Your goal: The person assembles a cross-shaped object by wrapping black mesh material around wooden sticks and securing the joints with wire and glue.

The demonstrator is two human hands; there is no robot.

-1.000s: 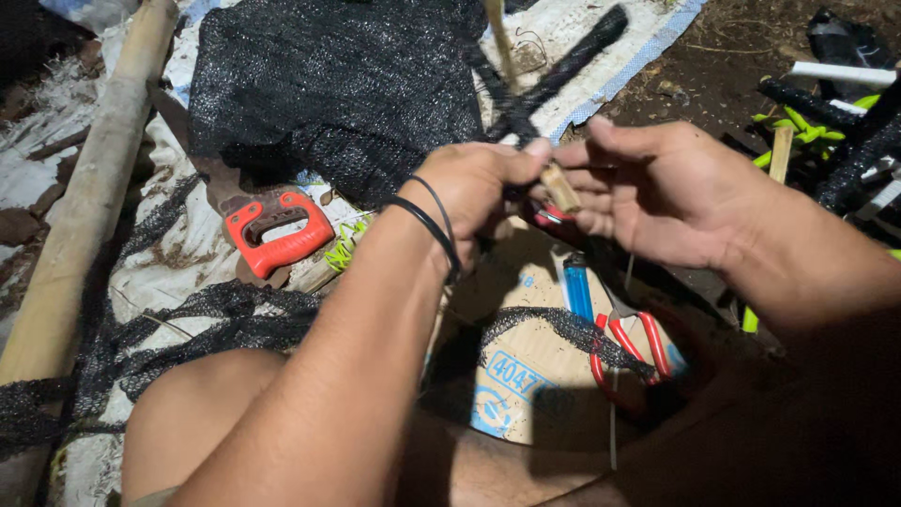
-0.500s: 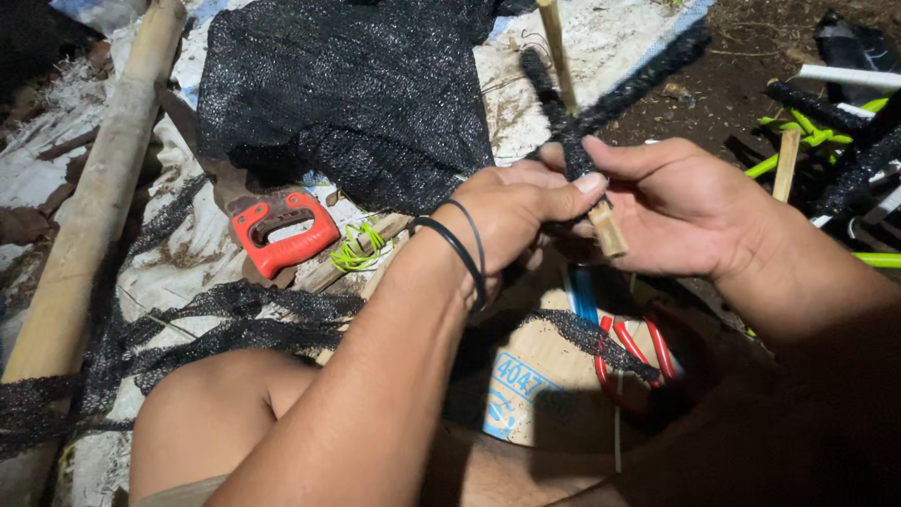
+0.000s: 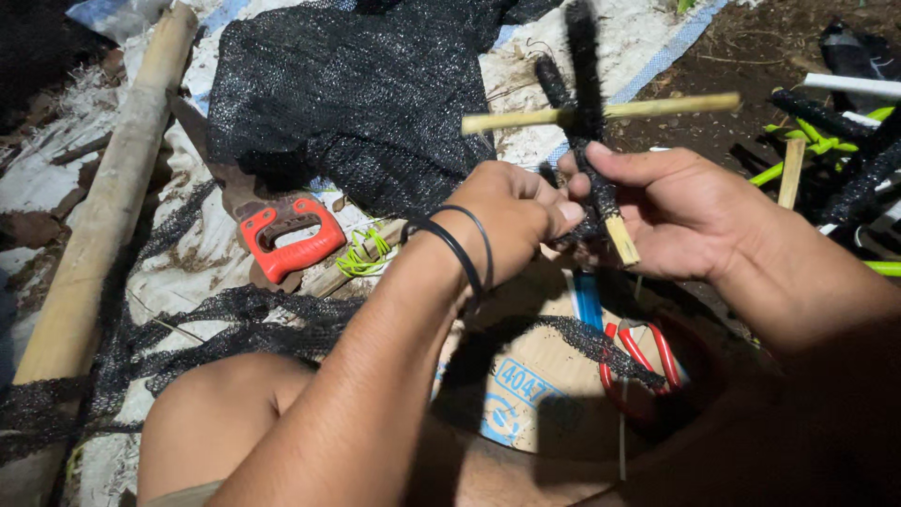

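Mesh-wrapped stick (image 3: 593,178): upper middle of the frame, standing nearly upright, crossed near its top by a bare bamboo stick (image 3: 657,108) lying level; both held above my lap.
My right hand (image 3: 680,221): half closed, thumb laid along the wrapped stick, fingers curled behind it; the cut pale end pokes out below my palm.
My left hand (image 3: 511,216): closed tight, fingertips pinching the black mesh at the stick's lower part; two black bands on the wrist.
Doing it well: I judge the mesh should stay taut while I pinch, with the right thumb pinning each turn so nothing slackens at the crossing.
Cardboard piece (image 3: 511,376): lower middle, on my lap, tan with a blue printed patch and a blue rounded mark; a strip of mesh lies across it.
Red-handled pliers (image 3: 638,361): just right of the cardboard print.
Orange-handled saw (image 3: 286,239): left of centre on the ground sheet.
Black mesh pile (image 3: 357,103): upper middle-left.
Thick bamboo pole (image 3: 103,207): along the left edge.
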